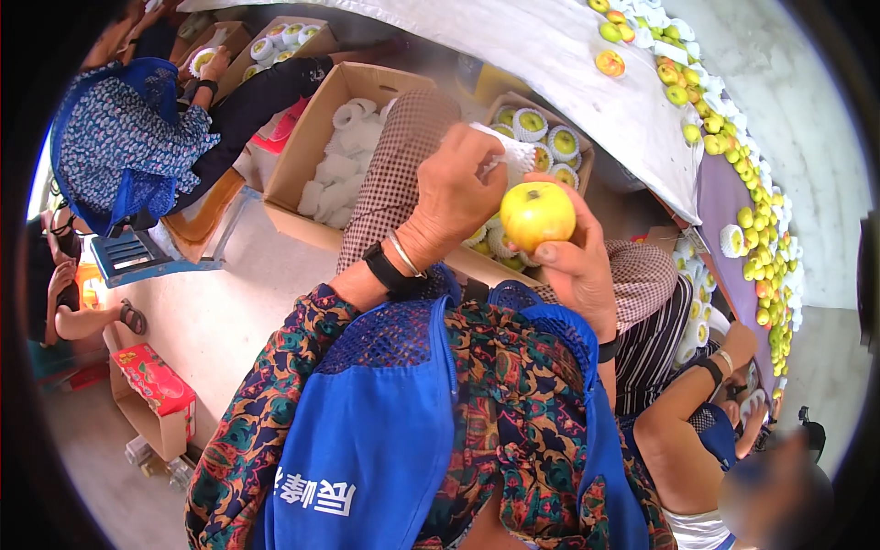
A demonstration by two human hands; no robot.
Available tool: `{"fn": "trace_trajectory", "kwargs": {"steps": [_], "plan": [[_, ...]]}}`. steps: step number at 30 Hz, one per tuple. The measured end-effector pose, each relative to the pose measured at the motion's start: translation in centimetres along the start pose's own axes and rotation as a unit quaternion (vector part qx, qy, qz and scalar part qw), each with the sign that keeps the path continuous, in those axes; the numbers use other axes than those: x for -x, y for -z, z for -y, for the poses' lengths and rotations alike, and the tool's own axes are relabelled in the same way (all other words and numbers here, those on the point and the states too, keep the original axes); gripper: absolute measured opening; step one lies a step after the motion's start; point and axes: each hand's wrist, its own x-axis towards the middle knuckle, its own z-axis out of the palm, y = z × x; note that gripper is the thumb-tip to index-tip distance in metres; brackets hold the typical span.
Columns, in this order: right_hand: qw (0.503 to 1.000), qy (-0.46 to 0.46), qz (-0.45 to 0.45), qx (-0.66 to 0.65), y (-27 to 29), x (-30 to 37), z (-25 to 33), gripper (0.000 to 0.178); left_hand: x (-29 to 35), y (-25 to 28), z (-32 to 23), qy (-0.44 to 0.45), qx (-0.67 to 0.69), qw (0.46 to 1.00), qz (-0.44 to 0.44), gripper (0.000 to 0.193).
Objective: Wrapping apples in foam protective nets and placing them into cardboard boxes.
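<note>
A yellow-green apple (538, 217) with a faint red blush rests in my right hand (585, 261), the thumb on its near side and the fingers behind it. Just to its upper left, my left hand (458, 179) pinches a white foam net sleeve (510, 154), whose mouth hangs close above the apple. Whether sleeve and apple touch, I cannot tell. Beyond my hands stands a cardboard box with several apples in foam nets (563, 141). To the left of my knee, a larger open carton (273, 188) holds a heap of white foam sleeves (341, 174).
Many loose apples (765, 247) line the far right along a purple cloth (720, 197). A white sheet (550, 60) stretches across the back. Co-workers sit at upper left (137, 137) and lower right (687, 431). A blue stool (156, 252) and a red-topped carton (154, 380) stand at left.
</note>
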Motion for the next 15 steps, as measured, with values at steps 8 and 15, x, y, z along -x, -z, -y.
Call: {"fn": "trace_trajectory", "kwargs": {"steps": [8,15], "plan": [[0.998,-0.052,0.023,0.032,1.6,-1.2,1.0,0.060,0.2,0.6,-0.3,0.025,0.118,0.990,0.079,0.015],[0.990,-0.006,-0.052,0.131,1.4,-1.4,0.3,0.072,0.4,0.3,-0.1,0.102,0.190,0.972,0.087,0.010]]}}
